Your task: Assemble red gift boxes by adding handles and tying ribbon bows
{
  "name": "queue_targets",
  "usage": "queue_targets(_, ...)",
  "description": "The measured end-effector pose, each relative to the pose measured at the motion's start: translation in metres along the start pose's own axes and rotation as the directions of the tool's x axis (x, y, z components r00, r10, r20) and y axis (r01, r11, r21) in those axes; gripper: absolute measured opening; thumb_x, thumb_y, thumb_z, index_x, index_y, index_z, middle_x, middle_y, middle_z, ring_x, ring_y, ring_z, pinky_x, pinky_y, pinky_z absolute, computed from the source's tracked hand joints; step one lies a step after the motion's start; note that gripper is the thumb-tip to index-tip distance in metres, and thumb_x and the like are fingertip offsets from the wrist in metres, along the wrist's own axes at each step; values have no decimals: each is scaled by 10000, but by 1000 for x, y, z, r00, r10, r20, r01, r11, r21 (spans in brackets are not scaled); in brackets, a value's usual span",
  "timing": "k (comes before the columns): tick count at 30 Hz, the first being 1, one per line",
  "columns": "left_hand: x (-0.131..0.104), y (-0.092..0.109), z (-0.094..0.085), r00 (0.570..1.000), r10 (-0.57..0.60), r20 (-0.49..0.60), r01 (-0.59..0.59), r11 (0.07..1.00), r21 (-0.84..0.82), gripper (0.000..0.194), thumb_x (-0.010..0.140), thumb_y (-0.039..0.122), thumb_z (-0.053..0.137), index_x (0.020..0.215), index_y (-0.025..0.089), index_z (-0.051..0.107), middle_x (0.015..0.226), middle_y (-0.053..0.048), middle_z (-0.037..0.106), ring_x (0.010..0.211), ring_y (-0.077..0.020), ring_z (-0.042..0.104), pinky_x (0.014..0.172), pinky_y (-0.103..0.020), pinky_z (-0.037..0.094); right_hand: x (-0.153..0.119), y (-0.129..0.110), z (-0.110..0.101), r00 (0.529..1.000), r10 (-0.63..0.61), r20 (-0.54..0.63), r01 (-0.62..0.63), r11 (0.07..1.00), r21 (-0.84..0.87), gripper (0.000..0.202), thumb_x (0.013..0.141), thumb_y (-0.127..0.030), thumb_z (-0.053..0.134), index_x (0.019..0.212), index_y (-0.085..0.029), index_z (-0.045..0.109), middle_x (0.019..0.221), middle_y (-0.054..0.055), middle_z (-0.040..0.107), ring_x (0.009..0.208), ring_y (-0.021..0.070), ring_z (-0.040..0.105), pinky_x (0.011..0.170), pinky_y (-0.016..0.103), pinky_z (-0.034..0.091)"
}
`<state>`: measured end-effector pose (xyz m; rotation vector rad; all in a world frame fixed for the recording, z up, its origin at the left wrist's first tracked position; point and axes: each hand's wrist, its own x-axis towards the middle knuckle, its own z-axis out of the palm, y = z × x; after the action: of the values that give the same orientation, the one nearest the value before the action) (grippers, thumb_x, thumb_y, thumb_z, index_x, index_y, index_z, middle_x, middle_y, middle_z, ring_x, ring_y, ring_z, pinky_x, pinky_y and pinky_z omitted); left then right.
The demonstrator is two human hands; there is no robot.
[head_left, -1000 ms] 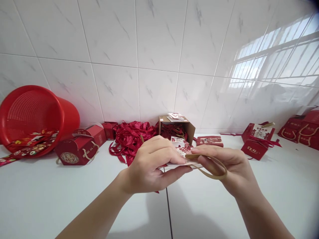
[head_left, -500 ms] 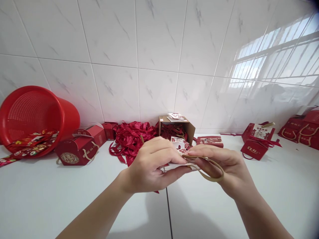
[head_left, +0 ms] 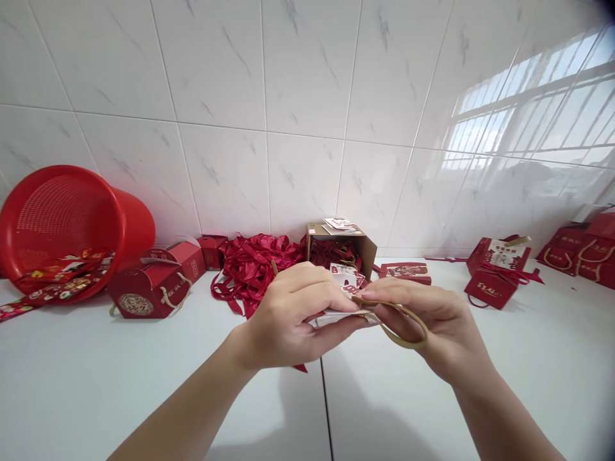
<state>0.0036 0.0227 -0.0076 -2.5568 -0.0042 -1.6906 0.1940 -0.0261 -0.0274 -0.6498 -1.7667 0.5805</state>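
A white card (head_left: 331,317) is held above the white table (head_left: 230,410), its edge pinched between the nearly closed thumb and fingers of the left hand (head_left: 291,317). At its right end, the right hand (head_left: 444,317), slightly curled, pinches a looped tan strap (head_left: 408,345). Behind them lie a heap of crimson ribbon (head_left: 257,253) and an open cardboard box (head_left: 369,259); further left, a tipped red plastic basket (head_left: 137,214).

Head view, forward-down, close over hands (head_left: 291,317)

Right hand (head_left: 442,320) gripping tan strap (head_left: 410,344), red ribbons (head_left: 259,253)
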Motion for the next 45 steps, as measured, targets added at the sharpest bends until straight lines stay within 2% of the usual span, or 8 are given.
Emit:
queue_targets(8, -1, -1, -1, 999, 25, 19, -23, 997, -75, 146, 721, 73, 760, 795, 120, 643, 718, -57, 676, 672, -127, 644, 632, -232, 567, 1, 1, 1, 999, 19, 31, -20, 1000, 5, 224, 878, -172, 584, 1003, -309, 711, 968, 24, 712, 888, 158, 632, 679, 252, 504)
queue_targets(13, 0, 0, -2, 998, 42, 35, -40, 998, -56, 127, 719, 79, 764, 780, 122, 661, 713, -36, 644, 641, -112, 624, 594, -208, 546, 2, 1, 1, 998, -21, 59, 19, 999, 26, 211, 882, -170, 570, 981, -290, 711, 940, 42, 699, 933, 184, 623, 720, 293, 519)
queue_targets(21, 1, -1, -3, 998, 42, 44, -39, 997, -64, 103, 728, 63, 751, 777, 114, 677, 728, -43, 644, 631, -100, 606, 576, -194, 525, 2, -2, 8, 999, 38, -5, -38, 999, 37, 154, 873, -229, 591, 958, -257, 717, 904, 67, 710, 886, 211, 645, 707, 329, 534)
queue_targets(27, 1, 0, -3, 998, 0, 66, 6, 996, -85, 118, 748, 58, 731, 822, 130, 672, 755, -39, 663, 669, -99, 629, 610, -190, 550, 3, 1, 6, 1000, -5, -1, 5, 999, 44, 169, 901, -251, 551, 954, -272, 710, 894, 42, 698, 903, 183, 623, 715, 281, 514)
queue_targets(32, -1, 0, -3, 998, 5, 63, 1, 996, -90, 131, 743, 42, 730, 830, 122, 674, 768, -58, 696, 698, -118, 655, 644, -214, 559, 1, 2, 11, 998, 44, -40, -40, 995, 88, 182, 922, -248, 520, 986, -270, 690, 912, 29, 699, 832, 144, 637, 665, 231, 515)
queue_targets(37, -2, -3, -3, 997, 34, 70, -31, 998, -49, 139, 738, 29, 726, 820, 132, 684, 754, -54, 720, 696, -136, 675, 636, -230, 545, 1, 3, 14, 993, 93, -76, -88, 994, 67, 144, 899, -271, 563, 957, -252, 694, 879, 38, 702, 836, 162, 641, 590, 220, 494)
queue_targets(41, -1, -5, -5, 995, 57, 86, -55, 998, -23, 136, 739, 29, 725, 818, 132, 685, 773, -60, 721, 700, -141, 674, 620, -233, 534, 2, 5, 13, 998, 32, -53, -32, 999, -2, 142, 894, -255, 569, 948, -254, 700, 846, 36, 694, 818, 165, 628, 632, 251, 495)
queue_targets(45, 0, -5, -8, 993, 85, 85, -91, 993, 71, 109, 760, 74, 726, 810, 149, 666, 743, -32, 699, 660, -127, 648, 585, -235, 511, 3, 8, 13, 997, -70, -34, 71, 997, 15, 147, 899, -228, 548, 947, -255, 684, 885, 46, 681, 892, 192, 623, 737, 311, 516)
